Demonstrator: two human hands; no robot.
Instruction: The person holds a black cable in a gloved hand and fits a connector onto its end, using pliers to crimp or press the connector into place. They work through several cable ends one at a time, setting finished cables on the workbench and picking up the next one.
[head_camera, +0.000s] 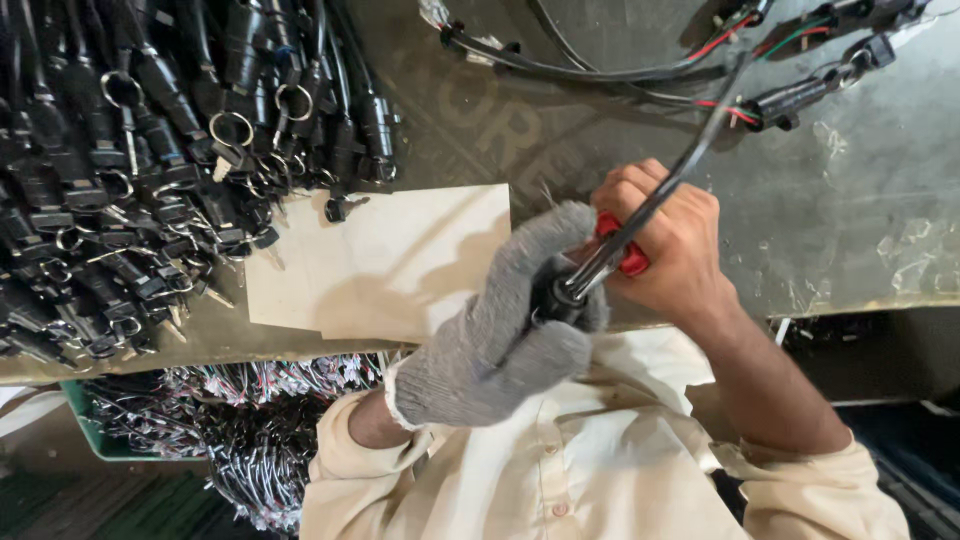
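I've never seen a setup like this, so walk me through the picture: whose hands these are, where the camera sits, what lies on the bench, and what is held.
There is no machine here: a person works with two hands, filmed by a camera on their head looking down. The left hand, in a grey knit glove, grips a black cable near its end. The bare right hand closes around a red-handled tool at the same spot. On the metal bench lie a pale board, a big heap of black key switches with cables, and a wire harness. A green bin of wires sits below.
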